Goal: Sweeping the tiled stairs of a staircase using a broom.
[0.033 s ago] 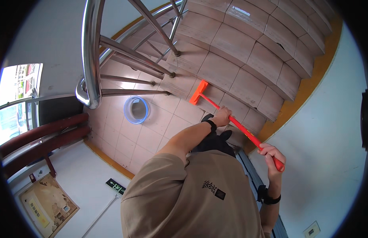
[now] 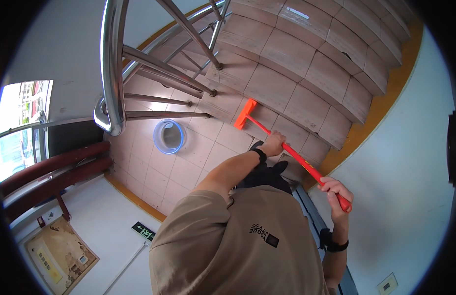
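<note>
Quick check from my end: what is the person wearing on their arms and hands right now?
Both hands are bare, no gloves. The left hand has a black band at the wrist; the right hand has a black band with a round watch-like body. Short tan shirt sleeves end above the elbows, so the forearms are uncovered.

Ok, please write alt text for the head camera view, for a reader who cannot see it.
Seen from above, a person grips a red long-handled tool with both hands, the left hand lower on the handle, the right hand at its end, its flat head at the foot of tiled stairs. A blue bucket stands on the tiled floor beside a metal railing.
</note>
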A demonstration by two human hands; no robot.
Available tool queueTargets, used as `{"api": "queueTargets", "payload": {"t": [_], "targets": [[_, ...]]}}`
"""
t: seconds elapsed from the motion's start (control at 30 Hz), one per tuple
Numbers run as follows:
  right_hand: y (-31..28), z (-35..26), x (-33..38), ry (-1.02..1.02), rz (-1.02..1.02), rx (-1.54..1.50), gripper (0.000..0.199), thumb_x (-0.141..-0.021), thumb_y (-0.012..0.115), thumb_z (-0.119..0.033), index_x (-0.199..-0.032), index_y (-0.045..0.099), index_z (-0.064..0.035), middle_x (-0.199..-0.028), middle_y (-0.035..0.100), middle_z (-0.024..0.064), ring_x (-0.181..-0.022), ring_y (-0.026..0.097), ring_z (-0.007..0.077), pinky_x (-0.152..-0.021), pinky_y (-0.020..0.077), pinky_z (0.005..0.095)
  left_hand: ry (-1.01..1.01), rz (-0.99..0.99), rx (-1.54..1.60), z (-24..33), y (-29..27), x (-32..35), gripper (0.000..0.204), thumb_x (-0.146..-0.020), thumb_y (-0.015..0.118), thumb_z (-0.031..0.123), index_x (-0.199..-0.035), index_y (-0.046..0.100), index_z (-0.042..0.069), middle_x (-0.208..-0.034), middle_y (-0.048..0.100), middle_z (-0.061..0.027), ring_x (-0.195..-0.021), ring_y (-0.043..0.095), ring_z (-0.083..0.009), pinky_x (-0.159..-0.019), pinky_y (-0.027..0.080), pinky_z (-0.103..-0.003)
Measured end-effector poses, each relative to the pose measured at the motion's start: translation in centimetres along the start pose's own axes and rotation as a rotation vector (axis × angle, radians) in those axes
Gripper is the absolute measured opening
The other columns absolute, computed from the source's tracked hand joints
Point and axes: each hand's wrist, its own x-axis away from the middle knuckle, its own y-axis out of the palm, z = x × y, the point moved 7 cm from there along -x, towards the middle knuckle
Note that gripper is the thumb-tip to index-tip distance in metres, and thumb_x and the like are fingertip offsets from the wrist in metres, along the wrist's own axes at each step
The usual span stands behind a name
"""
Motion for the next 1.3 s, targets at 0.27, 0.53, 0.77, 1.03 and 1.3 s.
{"api": "queueTargets", "payload": {"t": [0.27,0.53,0.77,1.03,1.3], "targets": [[7.7,4.5,-3.3,0.031,-0.171,0.004,0.009,-0.085,0.060,0.005,-0.082,0.053,0.0002,-0.101,0.066,0.0128,-0.116,0.061,0.0313,-0.098,0.0458,0.0406,-0.099,-0.101,-0.169,-11.3,-7.4,3.7,0.027,-0.084,0.067,0.027,-0.070,0.063,0.004,-0.078,0.062,-0.0197,-0.088,0.058,-0.0394,-0.082,0.046,-0.049],[0.0,-0.3,1.4,0.147,0.013,0.166,0.008,-0.088,0.059,0.000,-0.080,0.056,0.0014,-0.096,0.067,0.0137,-0.113,0.062,0.0310,-0.100,0.0441,0.0420,0.072,-0.011,-0.046,-0.9,2.1,0.3,0.011,-0.075,0.069,0.018,-0.073,0.066,0.008,-0.080,0.065,-0.0172,-0.089,0.059,-0.0383,-0.080,0.047,-0.049],[-2.8,-2.4,2.9,0.131,0.075,0.133,0.007,-0.086,0.060,-0.003,-0.081,0.056,-0.0002,-0.097,0.067,0.0155,-0.111,0.062,0.0339,-0.100,0.0442,0.0463,0.127,-0.043,0.081,4.4,2.4,-0.4,0.021,-0.079,0.067,0.023,-0.071,0.062,0.005,-0.081,0.064,-0.0208,-0.086,0.059,-0.0414,-0.078,0.048,-0.049],[5.1,3.4,0.6,0.078,-0.086,0.024,0.005,-0.085,0.062,0.002,-0.085,0.057,0.0010,-0.104,0.068,0.0140,-0.115,0.061,0.0351,-0.100,0.0449,0.0433,-0.011,-0.174,-0.162,-6.8,-4.9,4.0,0.021,-0.081,0.064,0.019,-0.065,0.060,0.006,-0.073,0.061,-0.0167,-0.079,0.058,-0.0384,-0.076,0.046,-0.049],[-3.1,-2.6,5.4,0.229,0.097,0.175,0.012,-0.087,0.065,-0.005,-0.080,0.057,0.0011,-0.099,0.068,0.0146,-0.111,0.062,0.0332,-0.103,0.0425,0.0451,0.182,-0.111,-0.012,6.1,6.3,-0.1,0.010,-0.077,0.065,0.017,-0.072,0.065,0.008,-0.079,0.064,-0.0162,-0.085,0.060,-0.0381,-0.080,0.048,-0.048]]}}
